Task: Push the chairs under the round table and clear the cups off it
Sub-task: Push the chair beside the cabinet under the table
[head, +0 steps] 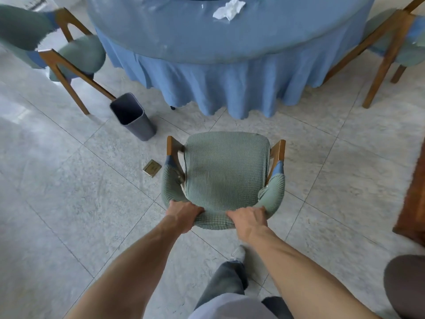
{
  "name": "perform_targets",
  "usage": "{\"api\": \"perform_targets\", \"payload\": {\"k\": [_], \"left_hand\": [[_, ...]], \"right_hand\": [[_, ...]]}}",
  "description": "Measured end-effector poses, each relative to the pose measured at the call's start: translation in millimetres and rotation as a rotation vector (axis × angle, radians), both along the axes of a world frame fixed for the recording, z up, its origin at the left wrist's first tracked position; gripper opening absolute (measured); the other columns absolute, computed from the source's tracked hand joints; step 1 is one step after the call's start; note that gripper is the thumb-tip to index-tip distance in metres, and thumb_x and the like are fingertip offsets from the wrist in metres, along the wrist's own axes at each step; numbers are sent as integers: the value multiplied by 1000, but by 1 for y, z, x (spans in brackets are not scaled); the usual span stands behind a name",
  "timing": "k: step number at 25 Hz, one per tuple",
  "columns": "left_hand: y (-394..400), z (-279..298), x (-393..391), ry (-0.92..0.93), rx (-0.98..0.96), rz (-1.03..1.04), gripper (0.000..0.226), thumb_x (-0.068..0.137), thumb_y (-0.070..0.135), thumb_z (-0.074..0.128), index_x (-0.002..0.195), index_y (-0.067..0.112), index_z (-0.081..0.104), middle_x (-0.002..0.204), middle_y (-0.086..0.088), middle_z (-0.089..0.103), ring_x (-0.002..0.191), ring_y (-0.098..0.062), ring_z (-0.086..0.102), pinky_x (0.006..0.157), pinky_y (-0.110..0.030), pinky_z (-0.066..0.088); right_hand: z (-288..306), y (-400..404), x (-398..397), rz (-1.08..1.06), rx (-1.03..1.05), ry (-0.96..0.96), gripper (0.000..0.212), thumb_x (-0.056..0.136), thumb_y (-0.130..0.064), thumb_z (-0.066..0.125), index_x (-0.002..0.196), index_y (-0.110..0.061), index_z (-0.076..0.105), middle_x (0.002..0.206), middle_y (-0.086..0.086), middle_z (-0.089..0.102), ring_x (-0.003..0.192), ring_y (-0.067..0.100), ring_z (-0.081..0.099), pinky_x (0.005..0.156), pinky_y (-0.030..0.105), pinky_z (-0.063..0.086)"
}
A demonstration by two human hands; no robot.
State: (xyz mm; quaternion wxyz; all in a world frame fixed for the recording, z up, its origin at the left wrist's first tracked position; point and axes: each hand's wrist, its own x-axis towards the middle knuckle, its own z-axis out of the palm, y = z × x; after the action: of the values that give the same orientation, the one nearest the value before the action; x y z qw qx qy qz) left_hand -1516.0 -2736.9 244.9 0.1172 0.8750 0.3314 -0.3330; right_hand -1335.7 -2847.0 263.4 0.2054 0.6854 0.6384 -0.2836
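Observation:
A chair [225, 171] with a green knit cover and wooden arms stands on the floor just in front of me, its seat facing the round table [230, 42]. My left hand [184, 214] and my right hand [249, 218] both grip the top of its curved backrest. The table wears a blue cloth with a pleated skirt under a clear plastic sheet. A gap of tiled floor separates the chair's front edge from the skirt. A crumpled white napkin [228, 9] lies on the table near its edge. No cups show in this view.
A dark grey waste bin [132, 116] stands left of the chair near the skirt. A small brass floor plate [151, 168] sits beside the chair. Two more green chairs stand at the left [69, 54] and at the right [395, 42]. Wooden furniture [414, 203] lines the right edge.

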Motion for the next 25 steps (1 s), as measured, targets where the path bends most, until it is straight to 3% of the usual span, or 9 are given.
{"api": "perform_targets", "payload": {"k": [2, 4, 7, 10, 13, 20, 25], "left_hand": [[10, 3, 17, 126, -106, 18, 46, 84, 36, 70, 128, 37, 54, 115, 10, 66, 107, -18, 62, 93, -45, 48], [24, 10, 41, 264, -270, 21, 63, 74, 40, 80, 131, 29, 54, 119, 5, 65, 110, -22, 61, 97, -43, 48], [34, 29, 94, 400, -460, 33, 88, 71, 47, 83, 146, 22, 44, 142, -1, 50, 130, -27, 48, 109, -40, 40], [37, 41, 167, 267, -494, 136, 90, 75, 52, 78, 150, 27, 38, 155, -2, 39, 141, -29, 37, 115, -44, 31], [38, 47, 256, 111, -468, 165, 83, 78, 45, 79, 149, 24, 41, 149, -1, 47, 138, -25, 43, 114, -40, 32], [34, 62, 494, 3, -371, 25, 71, 82, 39, 76, 144, 23, 47, 143, -2, 52, 129, -24, 51, 105, -34, 41], [17, 95, 638, -97, -357, -86, 63, 85, 33, 74, 142, 23, 50, 135, 0, 60, 126, -22, 52, 102, -33, 39]], "right_hand": [[6, 6, 31, -23, -61, 131, 60, 89, -17, 55, 138, -49, 39, 126, -4, 63, 116, 26, 59, 98, 46, 41], [12, 12, 62, -53, -133, 236, 58, 83, -33, 67, 136, -44, 47, 127, -5, 62, 117, 23, 57, 96, 39, 44], [17, 13, 105, -190, -227, 293, 57, 81, -42, 70, 135, -37, 53, 132, -6, 59, 121, 22, 55, 97, 35, 46], [17, 18, 165, -292, -190, 305, 50, 86, -38, 63, 135, -40, 53, 133, -5, 60, 119, 20, 56, 98, 33, 46], [24, 17, 254, -357, -113, 246, 45, 92, -29, 52, 136, -37, 54, 137, -2, 58, 121, 21, 55, 98, 28, 43], [52, -49, 501, -631, -90, 121, 45, 92, -34, 57, 137, -36, 52, 140, 1, 53, 124, 23, 54, 97, 28, 43], [73, -86, 619, -795, -24, 81, 46, 89, -34, 56, 135, -35, 53, 138, 0, 55, 121, 21, 55, 92, 27, 43]]}}
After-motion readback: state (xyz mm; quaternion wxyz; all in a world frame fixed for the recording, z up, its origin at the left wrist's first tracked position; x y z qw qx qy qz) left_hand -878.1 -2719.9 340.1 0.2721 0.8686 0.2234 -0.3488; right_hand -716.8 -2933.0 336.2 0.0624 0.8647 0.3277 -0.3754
